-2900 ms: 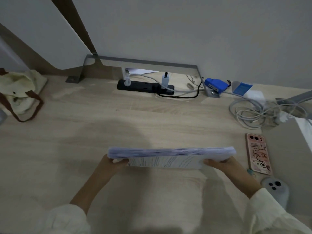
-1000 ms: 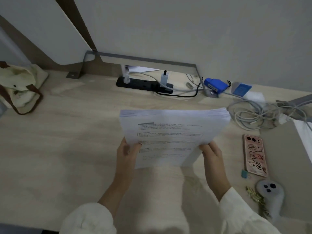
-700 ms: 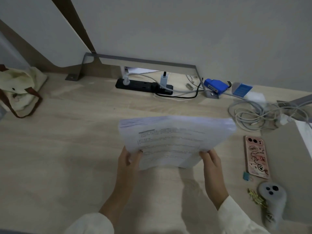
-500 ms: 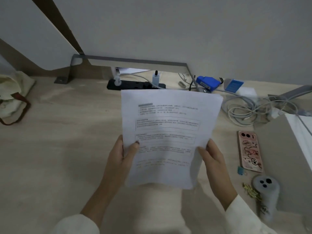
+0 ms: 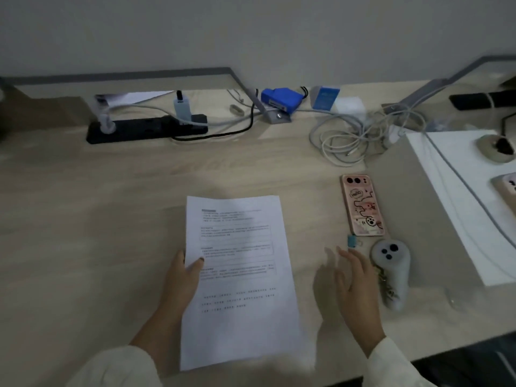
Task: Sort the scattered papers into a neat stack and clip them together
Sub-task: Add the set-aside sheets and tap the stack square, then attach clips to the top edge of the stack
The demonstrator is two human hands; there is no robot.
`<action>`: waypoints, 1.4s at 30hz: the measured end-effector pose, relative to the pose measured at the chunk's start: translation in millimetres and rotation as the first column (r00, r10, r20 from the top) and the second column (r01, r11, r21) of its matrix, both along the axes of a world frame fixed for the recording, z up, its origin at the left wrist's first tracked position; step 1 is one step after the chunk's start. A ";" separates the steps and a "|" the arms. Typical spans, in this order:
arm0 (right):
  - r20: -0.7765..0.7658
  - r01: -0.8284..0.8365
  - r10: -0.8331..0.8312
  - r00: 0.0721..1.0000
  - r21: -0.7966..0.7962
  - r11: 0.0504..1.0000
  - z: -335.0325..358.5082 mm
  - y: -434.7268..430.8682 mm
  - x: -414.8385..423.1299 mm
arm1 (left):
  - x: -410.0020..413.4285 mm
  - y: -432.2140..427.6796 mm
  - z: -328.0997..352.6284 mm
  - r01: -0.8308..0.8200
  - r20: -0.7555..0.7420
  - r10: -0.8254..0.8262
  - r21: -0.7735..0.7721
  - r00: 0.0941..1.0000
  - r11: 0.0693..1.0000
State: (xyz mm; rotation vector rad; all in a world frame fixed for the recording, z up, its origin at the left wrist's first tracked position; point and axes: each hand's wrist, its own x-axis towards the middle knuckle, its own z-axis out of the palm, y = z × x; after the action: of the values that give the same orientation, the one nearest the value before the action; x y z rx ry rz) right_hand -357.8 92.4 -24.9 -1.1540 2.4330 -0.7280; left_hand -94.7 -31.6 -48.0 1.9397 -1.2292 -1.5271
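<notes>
**A:** From the head camera, what could trip you up?

**B:** Your right hand (image 5: 353, 277) is spread wide and empty, fingertips just short of the small blue binder clip (image 5: 351, 241). That clip sits tight between the pink phone (image 5: 362, 205) and the grey controller (image 5: 392, 270), so a hasty grab could knock either. Only your left hand (image 5: 178, 277) pins the paper stack (image 5: 240, 277), thumb on its left edge; ease off and sheets may fan.

**A:** And the stack itself?

**B:** White, printed, edges squared, flat near the desk's (image 5: 97, 219) front edge.
</notes>
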 end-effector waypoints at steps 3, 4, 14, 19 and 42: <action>-0.210 0.032 -0.008 0.978 0.113 0.993 -15.6 13.9 -18.0 | 0.6 -2.0 -7.2 0.021 0.027 -0.022 0.010 0.999 1.000; -0.221 0.049 -0.016 0.975 0.145 0.988 -19.5 15.9 -20.3 | 0.9 -2.0 -7.8 0.017 0.023 -0.018 0.011 1.000 1.000; 0.005 -0.120 0.120 0.993 0.095 0.988 -30.8 9.2 3.7 | 0.9 -1.4 -7.7 -0.019 -0.043 0.019 0.014 0.999 1.000; -0.094 0.031 -0.035 0.995 -0.044 0.999 -23.3 -0.3 -9.5 | 1.5 0.2 -4.7 -0.033 -0.077 0.034 0.009 0.996 0.999; -0.055 -0.469 0.470 0.881 0.032 0.883 -60.0 -116.2 91.7 | 85.6 -13.8 1.6 -0.195 0.027 0.200 -0.132 0.979 0.972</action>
State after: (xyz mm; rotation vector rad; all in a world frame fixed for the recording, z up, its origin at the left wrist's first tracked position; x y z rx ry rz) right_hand -266.1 -23.8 -84.9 -1.6940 2.0633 -0.5194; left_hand -9.1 -45.4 -46.4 1.9522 -1.0854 -1.2840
